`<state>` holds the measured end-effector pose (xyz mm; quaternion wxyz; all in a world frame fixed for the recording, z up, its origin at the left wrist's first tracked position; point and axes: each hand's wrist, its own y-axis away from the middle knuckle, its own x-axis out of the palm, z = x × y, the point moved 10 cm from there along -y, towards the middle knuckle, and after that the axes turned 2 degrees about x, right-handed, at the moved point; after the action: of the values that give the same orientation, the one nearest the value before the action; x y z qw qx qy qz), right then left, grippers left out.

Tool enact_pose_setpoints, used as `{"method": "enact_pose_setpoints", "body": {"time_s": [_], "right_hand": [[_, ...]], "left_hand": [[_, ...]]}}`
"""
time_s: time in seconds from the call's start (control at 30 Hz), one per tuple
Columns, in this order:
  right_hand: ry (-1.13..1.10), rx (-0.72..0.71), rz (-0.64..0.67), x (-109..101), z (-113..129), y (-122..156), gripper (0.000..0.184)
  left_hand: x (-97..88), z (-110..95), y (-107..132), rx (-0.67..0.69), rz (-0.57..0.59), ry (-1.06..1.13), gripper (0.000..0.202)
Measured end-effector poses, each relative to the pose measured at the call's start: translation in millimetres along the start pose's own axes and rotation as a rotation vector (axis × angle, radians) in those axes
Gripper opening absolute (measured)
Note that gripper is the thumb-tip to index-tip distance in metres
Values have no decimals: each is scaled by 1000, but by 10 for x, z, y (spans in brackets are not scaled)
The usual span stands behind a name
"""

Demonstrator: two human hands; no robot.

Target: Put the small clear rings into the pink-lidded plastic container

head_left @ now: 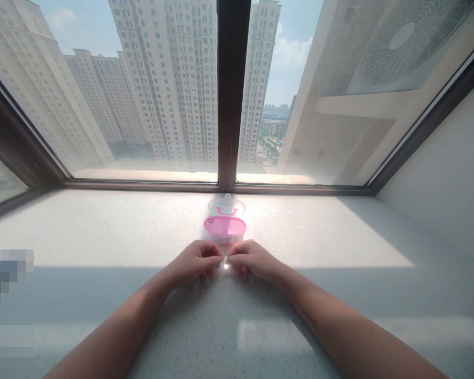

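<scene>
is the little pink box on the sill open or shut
Open: the pink box has its clear lid tipped up behind it, toward the window.

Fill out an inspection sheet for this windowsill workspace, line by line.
Surface: pale speckled windowsill, part sunlit, part shaded.
Job's things: pink box with its clear lid open; a tiny shiny item pinched between both hands, too small to identify.
Clutter: nothing seen.
Grippers: left hand and right hand, fingertips meeting just in front of the box.
Cables: nothing seen.
Surroundings: dark window frame, tower blocks, air-conditioner unit outside.
</scene>
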<state>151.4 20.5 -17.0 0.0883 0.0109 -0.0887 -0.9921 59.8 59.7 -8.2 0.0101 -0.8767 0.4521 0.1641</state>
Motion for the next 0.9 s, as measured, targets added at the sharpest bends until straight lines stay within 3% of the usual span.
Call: {"method": "enact_pose_setpoints", "body": {"time_s": [0.9], "right_hand": [[4,-9,2,-1,10,-2,12]], "left_hand": [[2,-3,5,0,6,1,26]]}}
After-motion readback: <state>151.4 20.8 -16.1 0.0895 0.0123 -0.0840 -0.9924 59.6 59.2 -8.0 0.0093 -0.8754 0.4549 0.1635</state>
